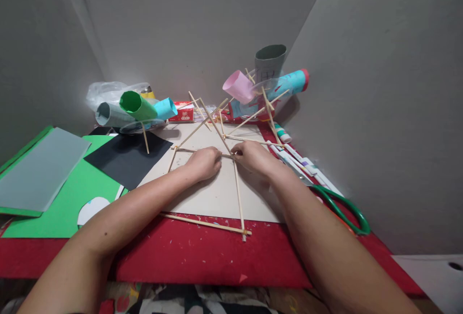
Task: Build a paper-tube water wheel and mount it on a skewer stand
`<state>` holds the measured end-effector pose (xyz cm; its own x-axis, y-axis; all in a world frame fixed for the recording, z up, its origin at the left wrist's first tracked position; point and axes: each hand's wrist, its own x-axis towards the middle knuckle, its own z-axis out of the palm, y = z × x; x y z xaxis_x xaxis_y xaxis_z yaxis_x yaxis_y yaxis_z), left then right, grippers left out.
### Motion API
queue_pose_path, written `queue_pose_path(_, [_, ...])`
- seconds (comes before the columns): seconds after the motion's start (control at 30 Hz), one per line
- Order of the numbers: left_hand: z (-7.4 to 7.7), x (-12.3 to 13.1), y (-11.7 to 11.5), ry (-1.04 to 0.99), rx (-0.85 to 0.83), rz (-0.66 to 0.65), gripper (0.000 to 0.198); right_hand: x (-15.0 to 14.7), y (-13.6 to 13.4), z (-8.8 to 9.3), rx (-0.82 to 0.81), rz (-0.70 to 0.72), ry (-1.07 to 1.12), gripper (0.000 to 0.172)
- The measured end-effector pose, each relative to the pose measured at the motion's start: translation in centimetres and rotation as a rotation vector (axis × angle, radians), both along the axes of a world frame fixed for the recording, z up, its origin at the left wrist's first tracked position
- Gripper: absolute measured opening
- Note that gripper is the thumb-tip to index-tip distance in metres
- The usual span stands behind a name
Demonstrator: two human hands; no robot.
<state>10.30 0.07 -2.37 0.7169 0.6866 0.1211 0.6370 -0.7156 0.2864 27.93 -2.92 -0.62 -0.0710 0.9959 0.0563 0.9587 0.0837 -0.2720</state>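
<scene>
A frame of thin wooden sticks (238,193), joined at the corners, stands and lies across a beige sheet (202,198). My left hand (206,163) is closed on a crosswise stick of it, the fingertips curled out of sight. Close to its right, my right hand (251,156) pinches the frame where a slanting stick meets the crosswise one. Small yellowish bindings show at some corners, such as the one near me. Behind my right hand, more sticks hold a clear disc with a pink paper tube (238,86), a grey tube (270,61) and a blue tube (292,81).
Left, a clear disc on a stick carries a green paper tube (136,105) and others above black paper (123,162). Green paper (47,217) and a grey sheet (47,169) lie further left. Green-handled scissors (361,222) and markers (321,176) line the right. Grey walls enclose the red-covered table (202,261).
</scene>
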Motion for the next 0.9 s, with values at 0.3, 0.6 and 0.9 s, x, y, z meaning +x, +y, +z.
queue_pose_path(0.3, [1.3, -0.5, -0.5, -0.013, -0.019, 0.009, 0.017, 0.5, -0.5, 0.7, 0.011, -0.086, 0.018, 0.033])
queue_pose_path(0.6, [1.9, -2.1, -1.4, -0.093, -0.033, 0.001, 0.026, 0.8, -0.2, 0.0, 0.084, -0.068, 0.067, 0.029])
queue_pose_path(0.9, [7.0, -4.2, -9.4, -0.437, -0.262, -0.120, 0.017, -0.1, -1.4, 2.3, 0.429, -0.117, 0.185, 0.028])
